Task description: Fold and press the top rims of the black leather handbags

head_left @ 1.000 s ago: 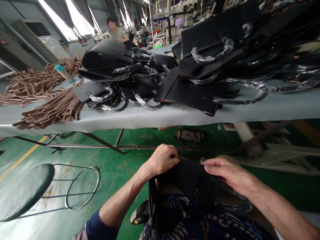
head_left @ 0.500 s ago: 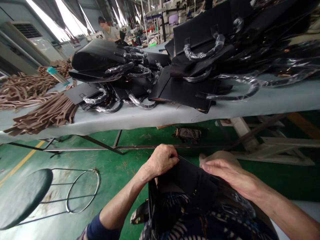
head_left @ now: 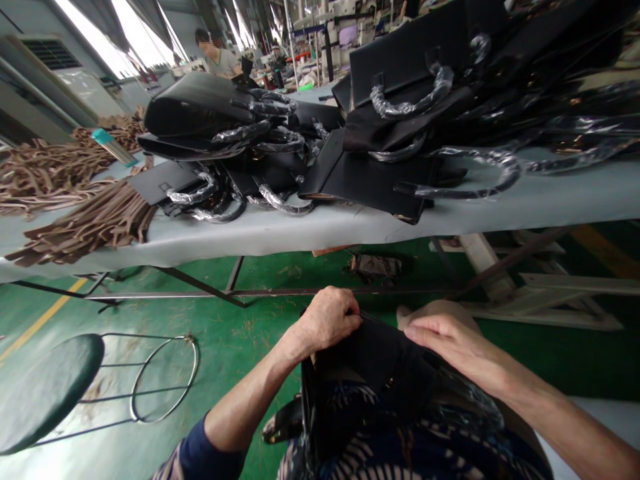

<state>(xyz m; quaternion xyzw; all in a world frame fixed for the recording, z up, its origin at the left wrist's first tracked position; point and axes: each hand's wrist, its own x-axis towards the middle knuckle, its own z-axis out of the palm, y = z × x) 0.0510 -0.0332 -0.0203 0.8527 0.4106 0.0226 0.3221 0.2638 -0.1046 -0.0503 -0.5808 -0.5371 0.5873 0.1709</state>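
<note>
A black handbag (head_left: pixel 385 353) lies across my lap, with clear plastic film around part of it on the right. My left hand (head_left: pixel 330 319) is closed on the bag's upper left edge, fingers curled over and thumb pressed in. At the upper right edge, my right hand (head_left: pixel 440 331) grips the bag with fingers held together and the thumb underneath, out of sight. The bag's lower part is dark and blends into my patterned clothing.
On the long table (head_left: pixel 210 248) ahead are piled black handbags (head_left: pixel 370 177) with plastic-wrapped handles. Bundles of brown strips (head_left: pixel 95 223) and a teal-capped container (head_left: pixel 114 147) lie left. A stool (head_left: pixel 55 393) is tipped over on the green floor. A person (head_left: pixel 217 57) sits far back.
Both hands keep their hold on the handbag and have barely shifted. The view has moved very slightly.
</note>
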